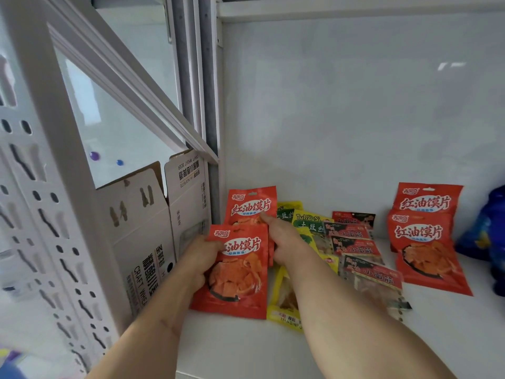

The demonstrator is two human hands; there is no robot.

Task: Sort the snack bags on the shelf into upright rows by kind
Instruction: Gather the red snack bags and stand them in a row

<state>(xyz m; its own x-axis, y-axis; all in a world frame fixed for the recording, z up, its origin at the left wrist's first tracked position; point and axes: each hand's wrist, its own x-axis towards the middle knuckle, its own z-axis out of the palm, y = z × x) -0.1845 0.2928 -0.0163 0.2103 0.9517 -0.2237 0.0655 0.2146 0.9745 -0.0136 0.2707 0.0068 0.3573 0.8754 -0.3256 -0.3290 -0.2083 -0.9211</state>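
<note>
Two red snack bags stand at the shelf's far-left corner, about ten o'clock from the shelf's middle: the front red bag (237, 269) is pinched at its left edge by the left hand (200, 258), thumb over its face, while the right hand (284, 242) has its fingers closed on the right edge of the rear red bag (251, 206). Just right of them, toward twelve o'clock, yellow-green bags (306, 222) overlap with dark clear-window bags (355, 242), lying in a loose heap; another yellow bag (284, 302) lies flat under the right forearm. At two o'clock, two more red bags (426, 242) lean one behind the other beside a blue toy (489, 236). Outside the white shelf (355, 337), at nine o'clock, sits an open cardboard box (153, 231).
</note>
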